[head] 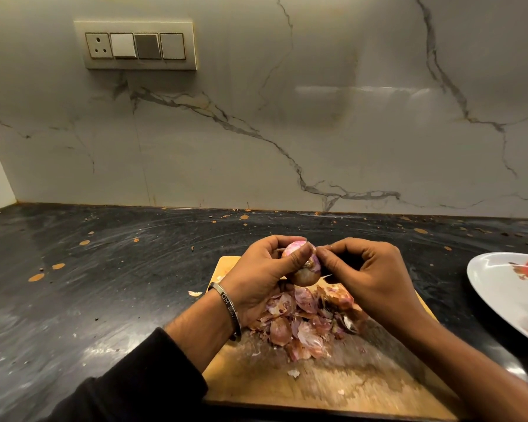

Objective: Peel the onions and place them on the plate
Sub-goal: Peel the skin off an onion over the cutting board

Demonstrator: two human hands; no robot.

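A small pink-purple onion (pixel 302 263) is held above the wooden cutting board (pixel 333 388). My left hand (pixel 262 275) grips it from the left, thumb across its front. My right hand (pixel 366 278) pinches a thin strip of skin at the onion's right side. Below the hands a pile of peeled onion skins (pixel 302 321) lies on the board. The white plate (pixel 500 287) sits at the right edge, partly cut off; something purple lies at its lower edge, too cropped to identify.
The board lies on a dark stone counter (pixel 104 284) with scattered skin scraps and orange flecks. A marble-patterned wall (pixel 287 132) runs behind, with a switch panel (pixel 137 45) at upper left. A metal bangle (pixel 226 312) circles my left wrist.
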